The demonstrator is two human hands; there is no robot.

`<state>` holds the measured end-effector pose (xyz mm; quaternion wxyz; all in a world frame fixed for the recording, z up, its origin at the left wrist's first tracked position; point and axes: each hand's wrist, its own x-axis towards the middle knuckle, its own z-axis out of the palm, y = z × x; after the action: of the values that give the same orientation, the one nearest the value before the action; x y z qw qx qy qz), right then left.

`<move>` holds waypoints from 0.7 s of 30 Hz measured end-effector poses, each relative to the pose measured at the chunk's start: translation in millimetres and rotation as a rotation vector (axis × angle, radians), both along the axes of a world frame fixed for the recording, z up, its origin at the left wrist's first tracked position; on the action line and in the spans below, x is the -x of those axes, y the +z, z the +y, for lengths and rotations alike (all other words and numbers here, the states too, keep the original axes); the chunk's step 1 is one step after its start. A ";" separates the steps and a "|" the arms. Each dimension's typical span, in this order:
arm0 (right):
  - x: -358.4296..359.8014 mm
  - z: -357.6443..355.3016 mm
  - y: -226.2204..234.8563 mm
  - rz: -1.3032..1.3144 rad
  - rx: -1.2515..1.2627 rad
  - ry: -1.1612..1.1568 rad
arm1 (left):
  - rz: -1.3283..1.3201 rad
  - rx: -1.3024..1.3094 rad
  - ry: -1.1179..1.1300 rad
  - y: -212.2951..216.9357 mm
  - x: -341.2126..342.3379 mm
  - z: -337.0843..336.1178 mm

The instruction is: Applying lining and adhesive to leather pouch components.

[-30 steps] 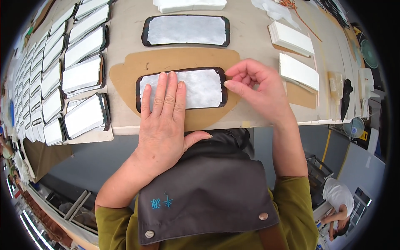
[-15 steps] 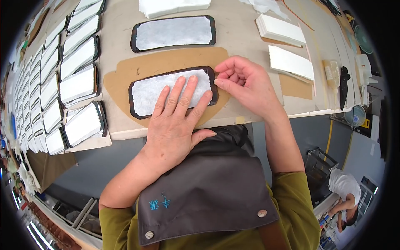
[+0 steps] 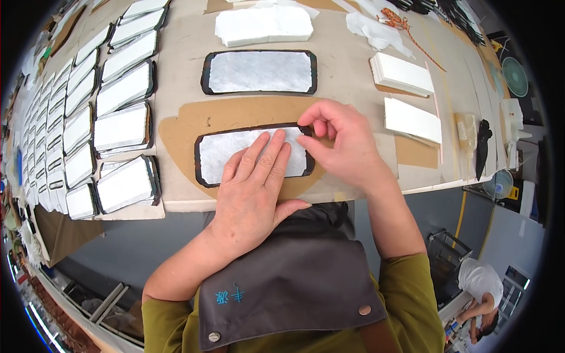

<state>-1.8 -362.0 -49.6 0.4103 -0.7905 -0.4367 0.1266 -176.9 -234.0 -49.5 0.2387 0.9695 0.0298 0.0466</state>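
On a tan backing sheet (image 3: 194, 112) in front of me lies a rectangular white panel (image 3: 220, 144) with a dark folded border. My left hand (image 3: 250, 194) rests flat on it, fingers stretched out over the white face, thumb pointing right. At the panel's upper right corner is my right hand (image 3: 344, 144). Its index finger and thumb close in around the dark border there, while the other fingers are curled under. How firmly they grip is too small to make out. Beyond the sheet lies a second dark-bordered white panel (image 3: 259, 72), untouched.
Rows of stacked dark-edged white panels (image 3: 122, 126) cover the table's left side. A white stack (image 3: 262, 26) stands at the back. To the right are white strips (image 3: 412, 120), a clear bottle (image 3: 467, 132) and a black tool (image 3: 482, 150). A person (image 3: 479, 288) works at lower right.
The view has shifted, so the table sits lower and further right. My left fingers have drawn closer together. My right thumb and index finger remain at the corner, the thumb slightly over the border.
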 end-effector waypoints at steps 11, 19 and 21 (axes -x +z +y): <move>-6.2 15.4 3.5 -0.164 -0.085 -0.067 | -0.012 0.044 0.058 0.2 -1.8 2.2; 23.8 3.0 4.8 -0.304 -0.102 0.226 | 0.015 0.380 0.163 4.5 7.4 15.1; 26.0 2.0 3.1 -0.323 0.014 0.244 | -0.013 0.068 0.067 4.1 14.1 22.4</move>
<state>-27.8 -360.1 -46.5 0.3108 -0.7445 -0.5887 0.0499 -191.0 -211.6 -45.3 0.2701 0.9590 0.0621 0.0598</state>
